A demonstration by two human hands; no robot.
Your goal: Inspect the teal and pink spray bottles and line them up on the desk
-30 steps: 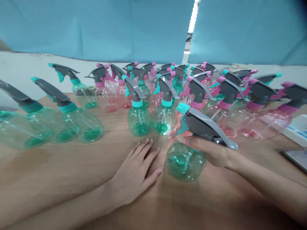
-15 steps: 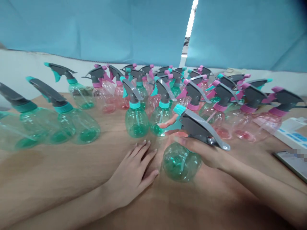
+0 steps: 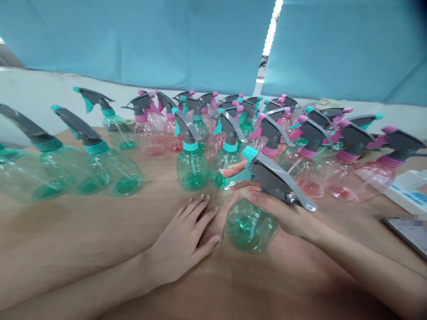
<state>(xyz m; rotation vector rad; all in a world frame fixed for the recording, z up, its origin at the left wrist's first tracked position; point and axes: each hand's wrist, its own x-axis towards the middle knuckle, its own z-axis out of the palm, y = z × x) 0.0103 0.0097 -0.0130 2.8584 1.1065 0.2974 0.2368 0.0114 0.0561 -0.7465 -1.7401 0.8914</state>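
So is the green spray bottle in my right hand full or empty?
Empty, it seems: the green spray bottle in the right hand is see-through, with no liquid showing.

The left hand (image 3: 185, 242) lies palm down on the table (image 3: 83, 240). Its fingers are straight, slightly spread and point toward the far edge, with the thumb out to the right. Its bare forearm runs back to the near left corner. The right hand (image 3: 287, 213) sits higher, fingers curled tight in a grip and forefinger stretched leftward. Its forearm slants to the near right corner.
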